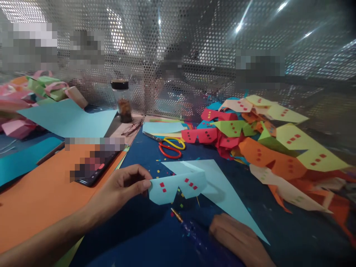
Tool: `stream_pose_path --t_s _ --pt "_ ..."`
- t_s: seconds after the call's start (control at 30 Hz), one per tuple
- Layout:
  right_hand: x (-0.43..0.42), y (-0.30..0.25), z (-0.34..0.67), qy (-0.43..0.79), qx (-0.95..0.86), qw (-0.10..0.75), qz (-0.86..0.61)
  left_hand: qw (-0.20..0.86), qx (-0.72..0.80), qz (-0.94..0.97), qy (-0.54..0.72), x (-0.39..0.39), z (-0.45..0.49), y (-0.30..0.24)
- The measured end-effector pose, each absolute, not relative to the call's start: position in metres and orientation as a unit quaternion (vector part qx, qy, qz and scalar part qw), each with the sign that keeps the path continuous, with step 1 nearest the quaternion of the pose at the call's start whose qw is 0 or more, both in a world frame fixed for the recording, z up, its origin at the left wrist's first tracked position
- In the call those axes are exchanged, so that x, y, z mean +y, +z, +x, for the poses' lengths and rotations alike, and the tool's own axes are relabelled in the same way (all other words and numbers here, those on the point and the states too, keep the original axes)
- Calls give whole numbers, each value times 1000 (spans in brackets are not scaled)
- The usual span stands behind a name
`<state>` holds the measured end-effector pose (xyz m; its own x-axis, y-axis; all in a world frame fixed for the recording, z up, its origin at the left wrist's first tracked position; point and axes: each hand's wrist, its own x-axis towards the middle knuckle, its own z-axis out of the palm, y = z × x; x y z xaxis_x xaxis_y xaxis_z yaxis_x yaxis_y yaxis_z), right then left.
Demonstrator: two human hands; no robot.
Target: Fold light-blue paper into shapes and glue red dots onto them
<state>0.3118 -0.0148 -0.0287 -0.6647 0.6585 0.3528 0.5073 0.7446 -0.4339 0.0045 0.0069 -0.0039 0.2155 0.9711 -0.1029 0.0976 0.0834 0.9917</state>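
Note:
My left hand point(122, 191) pinches the left tip of a light blue folded paper piece point(178, 185) dotted with small red squares, holding it just above the dark blue table point(144, 230). A long pointed flap of the same paper stretches toward the lower right. My right hand point(237, 237) rests on the table below that flap, fingers curled under, and I cannot see whether it holds anything. A thin gold stick point(177, 215) lies between the hands.
Red-and-yellow scissors point(170, 146) lie behind the paper. A heap of folded coloured paper pieces point(267, 144) fills the right. An orange sheet point(41, 189) with a phone point(96, 168) lies left, near a jar point(122, 101), glasses point(132, 128) and a perforated metal wall point(178, 55).

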Motion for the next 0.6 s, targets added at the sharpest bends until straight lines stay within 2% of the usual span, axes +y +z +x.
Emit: stream_pose_path --t_s 0.27,0.6 --pt "-18 -32 314 126 -898 292 -305 525 495 563 402 8 1 -8" --pt "-23 -15 301 205 -836 323 -394 463 540 564 419 9 -4 -5"
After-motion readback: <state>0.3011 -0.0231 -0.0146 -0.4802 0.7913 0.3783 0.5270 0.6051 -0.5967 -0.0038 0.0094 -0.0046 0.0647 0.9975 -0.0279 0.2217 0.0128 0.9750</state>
